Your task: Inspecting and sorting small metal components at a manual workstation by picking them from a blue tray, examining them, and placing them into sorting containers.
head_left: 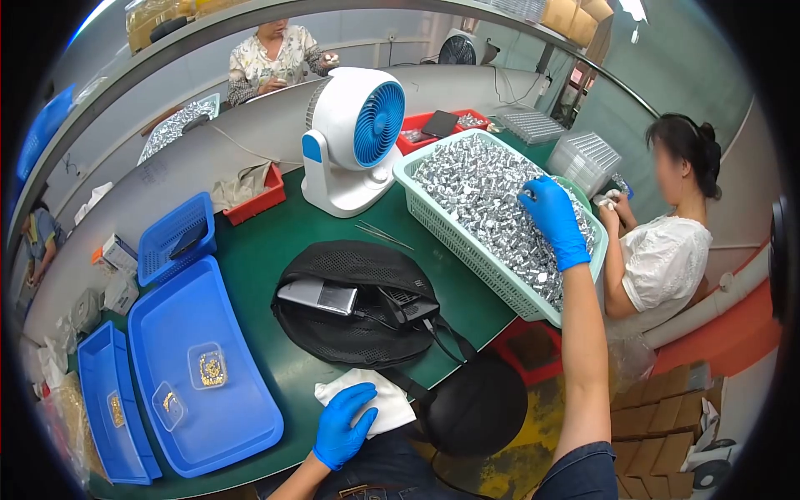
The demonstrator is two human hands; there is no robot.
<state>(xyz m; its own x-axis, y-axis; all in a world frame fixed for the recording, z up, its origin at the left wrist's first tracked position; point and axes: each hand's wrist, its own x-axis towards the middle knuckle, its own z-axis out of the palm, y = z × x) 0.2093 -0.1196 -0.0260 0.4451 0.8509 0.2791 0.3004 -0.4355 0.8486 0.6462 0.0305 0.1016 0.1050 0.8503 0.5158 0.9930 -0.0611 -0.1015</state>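
My left hand (344, 427), in a blue glove, lies with its fingers spread on a folded white cloth (385, 398) at the table's near edge. To the right, my right hand (552, 218), gloved in blue too, reaches over a pale green plastic basket (467, 250). That basket is heaped with small silvery metal parts (479, 187). The right fingers are bent together at the top of the heap; what they hold, if anything, is too small to make out. Beyond the cloth sits an open black mesh bag (354, 262) with a silver device (317, 296) and cables in it.
A white fan (346, 142) stands behind the bag, near metal tweezers (385, 237) on the green table. Blue trays (208, 442) at the left hold small clear boxes of gold-coloured pieces. A co-worker (667, 258) sits right of the basket; another person (271, 62) is beyond the partition.
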